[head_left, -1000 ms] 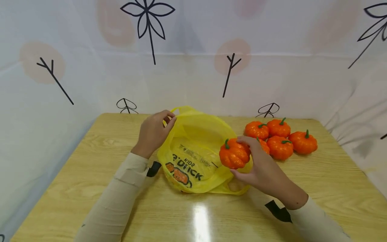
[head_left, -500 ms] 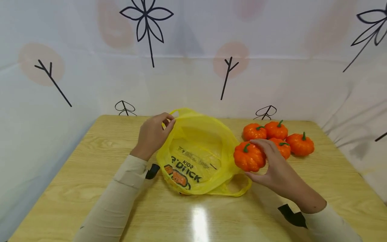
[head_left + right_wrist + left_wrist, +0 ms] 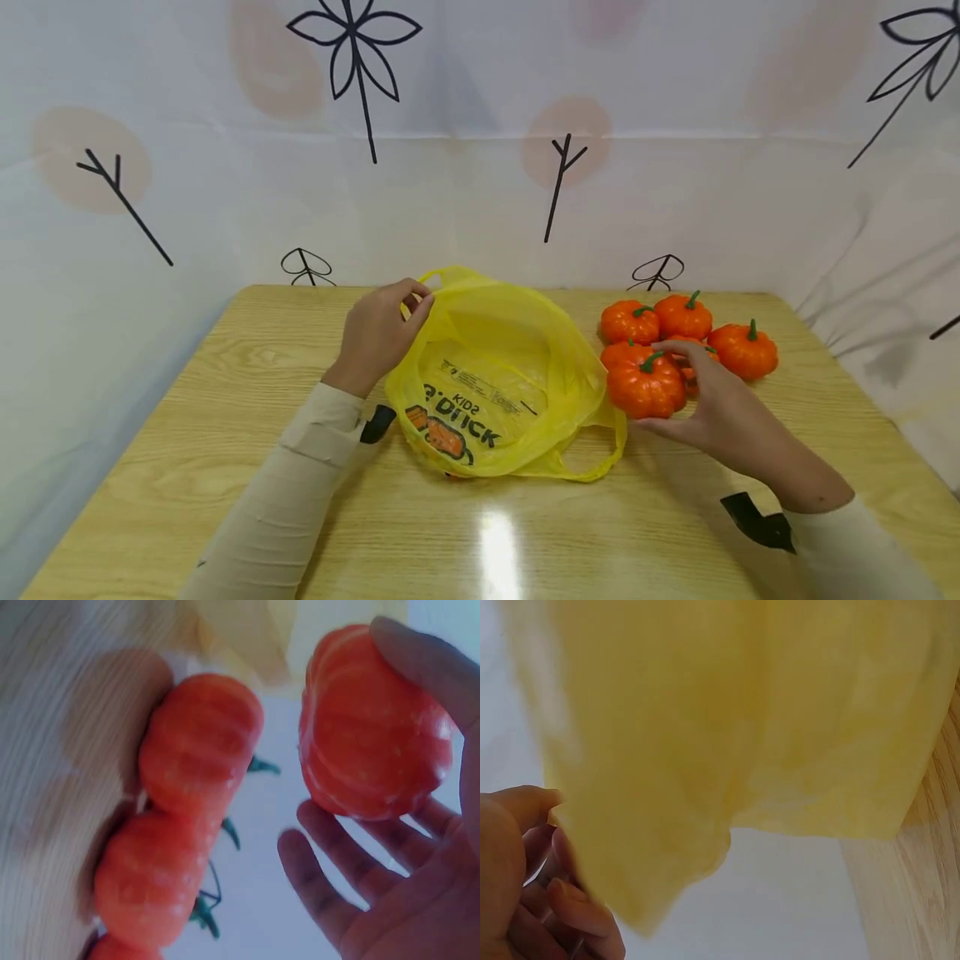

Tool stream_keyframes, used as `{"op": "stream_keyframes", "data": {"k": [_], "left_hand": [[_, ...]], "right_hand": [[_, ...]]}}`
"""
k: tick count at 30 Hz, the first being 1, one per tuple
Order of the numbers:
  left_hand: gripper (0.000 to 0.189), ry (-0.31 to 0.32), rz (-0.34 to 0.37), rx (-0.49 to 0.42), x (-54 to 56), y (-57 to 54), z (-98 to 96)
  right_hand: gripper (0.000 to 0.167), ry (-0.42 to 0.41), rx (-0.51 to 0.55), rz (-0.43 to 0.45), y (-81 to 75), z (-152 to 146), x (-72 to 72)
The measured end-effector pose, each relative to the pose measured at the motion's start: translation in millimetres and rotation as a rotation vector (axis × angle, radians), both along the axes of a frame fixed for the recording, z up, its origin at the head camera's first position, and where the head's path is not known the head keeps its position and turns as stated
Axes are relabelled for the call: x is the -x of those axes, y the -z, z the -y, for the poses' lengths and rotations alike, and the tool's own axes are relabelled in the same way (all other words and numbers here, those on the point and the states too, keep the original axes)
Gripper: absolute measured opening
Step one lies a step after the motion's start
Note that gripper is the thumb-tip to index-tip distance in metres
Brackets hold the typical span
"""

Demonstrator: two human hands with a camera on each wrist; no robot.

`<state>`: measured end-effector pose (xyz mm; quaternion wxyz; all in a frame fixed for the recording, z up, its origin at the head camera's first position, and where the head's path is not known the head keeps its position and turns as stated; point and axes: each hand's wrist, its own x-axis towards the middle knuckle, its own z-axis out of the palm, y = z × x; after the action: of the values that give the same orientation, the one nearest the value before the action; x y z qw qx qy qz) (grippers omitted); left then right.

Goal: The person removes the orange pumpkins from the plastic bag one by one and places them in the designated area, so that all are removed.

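Observation:
My left hand (image 3: 378,333) pinches the upper left rim of a yellow plastic bag (image 3: 491,312) with dark print, which lies with its mouth facing me. In the left wrist view the thin bag (image 3: 667,750) hangs from the fingertips. My right hand (image 3: 727,429) holds a small orange pumpkin (image 3: 643,390) with a green stem, just right of the bag's mouth. Thumb and fingers span this pumpkin (image 3: 375,727) in the right wrist view. Behind it sit several similar pumpkins (image 3: 682,318), some partly hidden by the held one and the hand.
A light wooden table (image 3: 187,467) carries everything. A pale patterned cloth (image 3: 465,200) hangs behind and beside it. The bag's loose handle (image 3: 600,471) loops out on the right, near the right hand.
My right hand has moved right with the pumpkin, from over the bag's right rim to just in front of the other pumpkins. The left hand keeps its grip on the bag, nearly still.

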<state>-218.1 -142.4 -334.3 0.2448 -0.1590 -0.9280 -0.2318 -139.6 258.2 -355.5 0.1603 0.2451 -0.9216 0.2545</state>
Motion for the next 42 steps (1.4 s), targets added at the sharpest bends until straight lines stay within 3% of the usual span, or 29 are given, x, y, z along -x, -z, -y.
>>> {"op": "stream_keyframes", "data": {"k": [8, 16, 30, 42], "left_hand": [[0.020, 0.005, 0.000, -0.005, 1.4, 0.2, 0.8], [0.021, 0.011, 0.009, 0.001, 1.1, 2.0, 1.4], [0.021, 0.013, -0.002, 0.002, 3.8, 2.9, 2.7], [0.021, 0.014, -0.019, 0.014, 4.6, 3.5, 3.4]], "right_hand": [[0.087, -0.033, -0.047, 0.049, 0.7, -20, 8.2], [0.085, -0.025, -0.089, 0.211, 0.2, -37, 6.2], [0.085, -0.021, -0.128, 0.409, -1.5, -48, 12.2], [0.086, -0.003, -0.174, 0.376, 9.2, -49, 16.0]]}}
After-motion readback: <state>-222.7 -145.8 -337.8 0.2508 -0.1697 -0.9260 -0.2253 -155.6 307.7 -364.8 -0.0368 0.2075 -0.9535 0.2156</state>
